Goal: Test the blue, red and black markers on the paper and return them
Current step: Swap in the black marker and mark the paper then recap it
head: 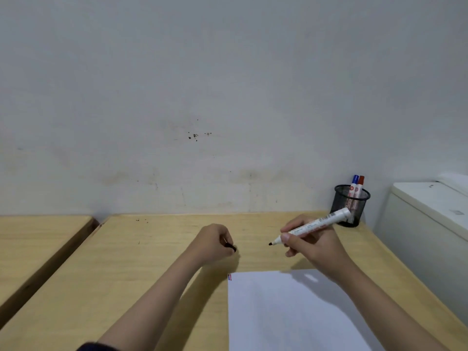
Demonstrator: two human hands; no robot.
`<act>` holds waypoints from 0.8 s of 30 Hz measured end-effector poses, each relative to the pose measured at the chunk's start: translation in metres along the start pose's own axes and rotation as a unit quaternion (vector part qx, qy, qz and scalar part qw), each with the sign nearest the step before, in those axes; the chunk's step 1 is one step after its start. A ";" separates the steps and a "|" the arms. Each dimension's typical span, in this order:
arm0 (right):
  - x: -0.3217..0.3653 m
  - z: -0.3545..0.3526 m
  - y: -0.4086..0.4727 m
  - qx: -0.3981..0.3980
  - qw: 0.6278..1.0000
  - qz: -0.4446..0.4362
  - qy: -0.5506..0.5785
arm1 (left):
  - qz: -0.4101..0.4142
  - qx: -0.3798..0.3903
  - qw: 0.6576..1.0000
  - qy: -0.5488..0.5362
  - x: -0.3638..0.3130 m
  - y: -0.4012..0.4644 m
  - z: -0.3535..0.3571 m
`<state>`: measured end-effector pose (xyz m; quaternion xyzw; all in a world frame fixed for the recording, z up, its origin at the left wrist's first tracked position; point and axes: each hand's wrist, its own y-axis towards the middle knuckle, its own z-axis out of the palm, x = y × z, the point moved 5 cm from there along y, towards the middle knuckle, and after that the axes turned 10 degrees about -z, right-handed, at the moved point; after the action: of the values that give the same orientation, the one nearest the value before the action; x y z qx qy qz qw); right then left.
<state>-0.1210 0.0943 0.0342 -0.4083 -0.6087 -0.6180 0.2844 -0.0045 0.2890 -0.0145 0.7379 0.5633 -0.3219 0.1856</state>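
My right hand (311, 245) grips an uncapped white marker with a black tip (316, 225), held above the wooden desk just beyond the paper. Its tip points left. My left hand (215, 243) is closed around the black cap (231, 247), hovering over the desk left of the marker. A white sheet of paper (291, 312) lies at the near right, with small blue and red marks (229, 277) at its top left corner. The blue marker (355, 182) and red marker (360, 183) stand capped in a black mesh cup (350, 206) at the back right.
The wooden desk (152, 262) runs up to a white wall. A second desk (38, 236) sits to the left across a narrow gap. A white cabinet (430, 219) stands beside the desk's right edge, behind the mesh cup.
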 end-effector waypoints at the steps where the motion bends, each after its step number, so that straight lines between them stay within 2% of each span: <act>1: -0.003 0.003 -0.002 0.008 1.000 0.009 -0.001 | -0.005 0.012 1.000 0.012 0.002 0.002 0.005; 6: -0.020 0.012 -0.012 0.048 0.997 0.045 -0.031 | -0.018 0.055 0.998 0.040 0.010 0.009 0.024; 10: -0.031 0.017 -0.017 0.048 0.996 0.071 -0.034 | -0.037 0.052 0.998 0.014 0.021 0.011 0.027; 14: -0.035 0.023 -0.023 0.038 0.994 0.096 -0.025 | -0.062 0.027 0.994 -0.085 0.036 0.003 0.020; 19: -0.041 0.035 -0.023 0.002 0.992 0.124 -0.019 | -0.027 -0.052 0.981 -0.187 0.049 -0.036 0.006; 24: -0.062 0.063 -0.023 -0.025 0.984 0.177 0.012 | -0.005 -0.021 0.990 -0.141 0.052 -0.061 0.018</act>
<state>-0.0987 0.1497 -0.0353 -0.5093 -0.5077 -0.5779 0.3859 -0.0591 0.3327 -0.0574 0.6787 0.5416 -0.4117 0.2768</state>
